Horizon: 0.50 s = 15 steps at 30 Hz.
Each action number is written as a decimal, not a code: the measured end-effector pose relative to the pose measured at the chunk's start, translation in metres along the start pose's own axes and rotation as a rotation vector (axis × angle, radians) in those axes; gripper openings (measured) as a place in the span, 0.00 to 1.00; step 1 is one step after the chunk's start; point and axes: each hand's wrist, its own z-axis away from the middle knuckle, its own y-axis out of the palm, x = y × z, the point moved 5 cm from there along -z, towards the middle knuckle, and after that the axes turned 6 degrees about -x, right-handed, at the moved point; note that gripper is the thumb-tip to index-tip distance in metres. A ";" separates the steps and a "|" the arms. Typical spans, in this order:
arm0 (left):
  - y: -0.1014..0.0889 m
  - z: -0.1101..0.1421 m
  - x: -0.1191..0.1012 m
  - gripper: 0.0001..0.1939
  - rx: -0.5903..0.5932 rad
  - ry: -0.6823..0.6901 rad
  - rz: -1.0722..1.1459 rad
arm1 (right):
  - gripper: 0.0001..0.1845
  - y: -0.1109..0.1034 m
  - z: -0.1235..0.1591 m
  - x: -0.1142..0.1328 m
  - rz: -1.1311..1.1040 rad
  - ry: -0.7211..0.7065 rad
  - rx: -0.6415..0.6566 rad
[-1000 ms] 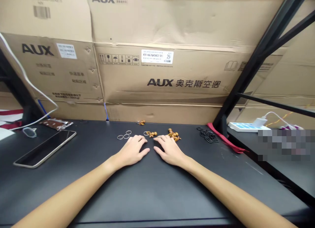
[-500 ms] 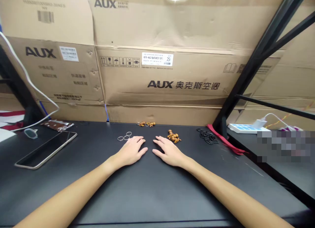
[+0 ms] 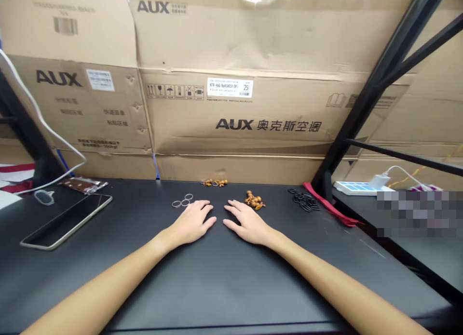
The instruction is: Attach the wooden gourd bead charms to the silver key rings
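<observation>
My left hand [image 3: 192,222] lies flat on the dark table [image 3: 224,287], fingers stretched out and nothing in it. Just beyond its fingers are three metal key rings [image 3: 176,204]. My right hand [image 3: 248,222] also rests palm down with its fingers apart, holding nothing. Close past its fingertips sits a small pile of brown, gourd-shaped wooden charms [image 3: 255,201]. Farther back, near the cardboard, lie a few similar charms with rings [image 3: 214,182]. To the right is a heap of black loop-like pieces [image 3: 305,200], whose exact kind I cannot make out.
A phone [image 3: 67,221] lies at the left, with a brown packet [image 3: 84,184] and a white cable [image 3: 39,111] behind it. Cardboard [image 3: 231,50] walls off the back. On the right are a red strap [image 3: 331,207], a black metal frame [image 3: 356,118] and a power strip [image 3: 354,188].
Both hands stay in place on the table. The view has shifted very slightly; nothing has been picked up or moved.
</observation>
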 end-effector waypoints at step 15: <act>0.005 0.004 0.005 0.29 0.032 -0.183 -0.081 | 0.27 -0.006 0.001 0.006 0.059 -0.017 -0.039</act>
